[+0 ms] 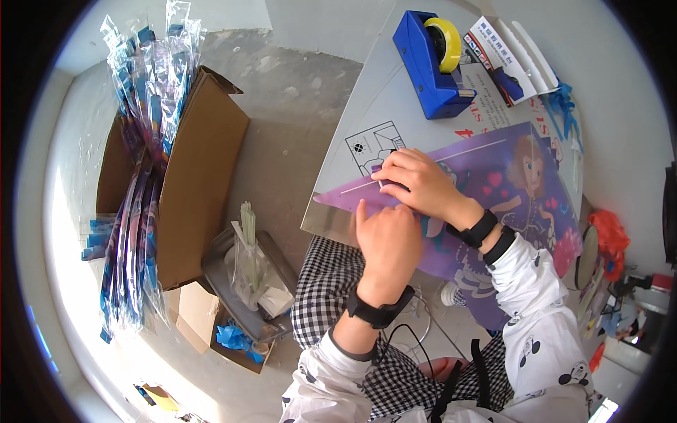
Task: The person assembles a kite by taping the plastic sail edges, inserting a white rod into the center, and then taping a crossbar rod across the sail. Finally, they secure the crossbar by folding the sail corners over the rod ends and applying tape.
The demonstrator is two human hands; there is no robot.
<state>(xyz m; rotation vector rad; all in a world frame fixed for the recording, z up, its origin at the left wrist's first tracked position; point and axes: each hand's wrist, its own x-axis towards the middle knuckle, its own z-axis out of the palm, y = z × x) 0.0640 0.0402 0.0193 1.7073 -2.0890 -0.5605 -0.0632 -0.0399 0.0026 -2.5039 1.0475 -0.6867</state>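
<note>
A purple printed sheet (486,158), shaped like a kite, lies over the table edge and hangs toward my lap. It carries a cartoon figure and hearts, with a thin white rod along its upper edge. My right hand (423,185) bends its fingers around the edge near the pointed left corner, where a small purple bit and a white rod end show. Just below it my left hand (389,243) is closed at the sheet's lower edge, one finger sticking up. Most of its fingertips are hidden. Both wrists wear black bands.
On the white table (331,169) stand a blue tape dispenser (431,67) with yellow tape and an opened carton (504,60). To the left, a cardboard box (204,169) holds many wrapped blue-purple packages (151,134). A grey bin (275,257) contains a bag of thin rods (248,247).
</note>
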